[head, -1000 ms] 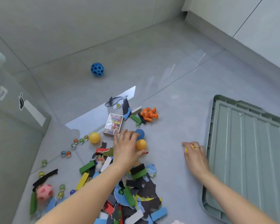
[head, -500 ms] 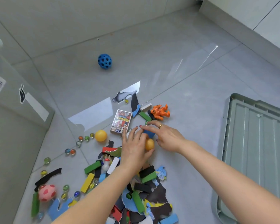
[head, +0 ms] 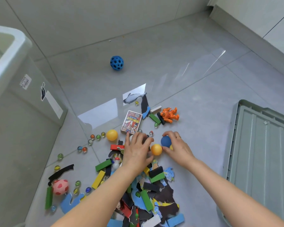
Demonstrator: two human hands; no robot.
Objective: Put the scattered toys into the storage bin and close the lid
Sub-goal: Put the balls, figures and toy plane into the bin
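Note:
Toys lie scattered on the grey floor: wooden blocks and foam puzzle pieces in a pile (head: pixel 147 194), marbles, a card box (head: pixel 131 122) and an orange figure (head: pixel 169 115). My right hand (head: pixel 179 148) is curled around a blue ball (head: pixel 166 141), with a bit of yellow showing under its palm. An orange-yellow ball (head: pixel 156 149) sits between my two hands, touching both. My left hand (head: pixel 136 149) rests palm down on the top of the pile, fingers spread and bent over something white. The translucent storage bin (head: pixel 7 51) stands at the left. Its grey lid (head: pixel 261 145) lies flat at the right.
A blue holed ball (head: pixel 116 62) sits alone farther out on the floor. A second yellow ball (head: pixel 112 135) and a row of marbles (head: pixel 92 141) lie left of my hands. A pink ball (head: pixel 60 187) lies near the bin's wall. A wall base runs along the top right.
My right hand has come left from beside the lid to the blue ball and closed around it. My left hand has stayed on the pile. The view has shifted slightly.

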